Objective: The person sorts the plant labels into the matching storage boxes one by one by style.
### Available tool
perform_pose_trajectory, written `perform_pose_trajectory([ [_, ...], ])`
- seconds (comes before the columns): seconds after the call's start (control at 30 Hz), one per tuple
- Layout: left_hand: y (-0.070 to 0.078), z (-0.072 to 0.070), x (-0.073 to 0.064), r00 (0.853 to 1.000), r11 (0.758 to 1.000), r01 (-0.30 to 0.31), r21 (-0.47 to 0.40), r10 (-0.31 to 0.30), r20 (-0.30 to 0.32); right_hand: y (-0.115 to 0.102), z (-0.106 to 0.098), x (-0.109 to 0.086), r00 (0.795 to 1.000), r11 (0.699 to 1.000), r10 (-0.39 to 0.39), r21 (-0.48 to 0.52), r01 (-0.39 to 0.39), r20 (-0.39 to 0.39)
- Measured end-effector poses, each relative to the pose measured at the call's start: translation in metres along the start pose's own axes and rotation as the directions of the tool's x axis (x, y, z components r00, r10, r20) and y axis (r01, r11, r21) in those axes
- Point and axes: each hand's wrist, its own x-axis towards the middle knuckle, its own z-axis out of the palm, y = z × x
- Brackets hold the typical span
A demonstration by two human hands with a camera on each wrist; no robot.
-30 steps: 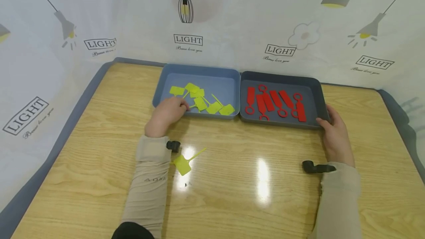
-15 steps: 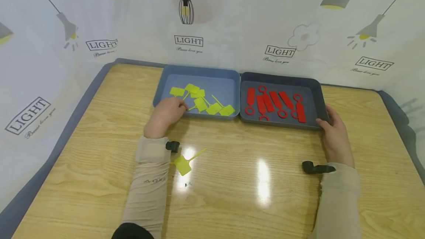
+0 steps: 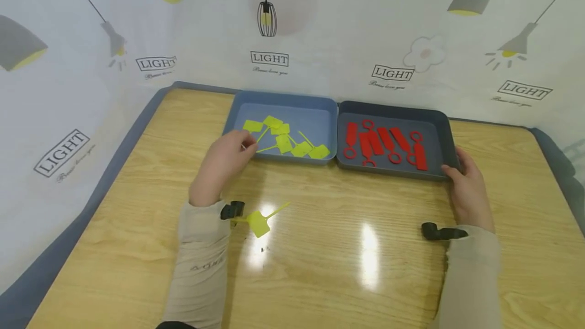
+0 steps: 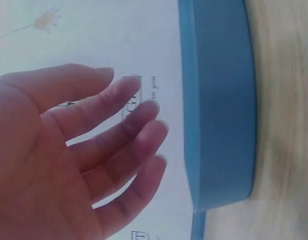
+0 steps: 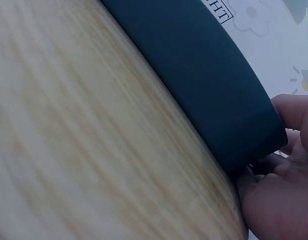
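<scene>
In the head view, my left hand (image 3: 224, 164) is at the front left corner of a blue tray (image 3: 292, 103). The left wrist view shows its fingers loosely bent and spread, apart from the tray wall (image 4: 226, 100), with nothing in them. My right hand (image 3: 470, 192) grips the front right corner of a dark grey tray (image 3: 439, 143), thumb at the rim; its other fingers are partly hidden. Several yellow cable-tie tags (image 3: 283, 143) lie in the blue tray. Several red tags with ring ends (image 3: 386, 138) lie in the dark one.
The trays stand side by side at the back of the wooden table (image 3: 320, 268), near a printed curtain (image 3: 320, 29). A yellow cable-tie tag (image 3: 259, 224) lies on the table beside my left wrist. Small dark specks are just in front of it.
My left hand has come up and back a little from the blue tray's corner. The right hand keeps its place on the dark tray. The head view has shifted slightly.
</scene>
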Motion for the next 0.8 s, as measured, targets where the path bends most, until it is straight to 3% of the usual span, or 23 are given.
perform_pose_trajectory([
  [0.13, 0.0, -0.002, -0.012, 1.0, 1.0, -0.016, -0.02, 0.017, 0.02, 0.0, 0.001, 0.0, 1.0, 1.0, -0.006, 0.018, 0.006, -0.001],
  [0.33, 0.0, -0.002, -0.028, 0.994, 1.0, -0.014, -0.013, 0.015, 0.107, -0.001, 0.001, -0.001, 1.0, 1.0, -0.001, -0.014, 0.001, -0.002],
  [0.6, -0.002, 0.006, -0.039, 0.968, 0.999, 0.005, 0.035, -0.014, 0.252, -0.001, -0.002, -0.001, 1.0, 1.0, 0.011, -0.021, -0.011, 0.009],
  [0.8, 0.006, 0.015, -0.042, 0.966, 0.996, 0.01, 0.084, -0.031, 0.257, -0.002, 0.001, -0.002, 1.0, 1.0, -0.002, 0.018, 0.002, 0.008],
])
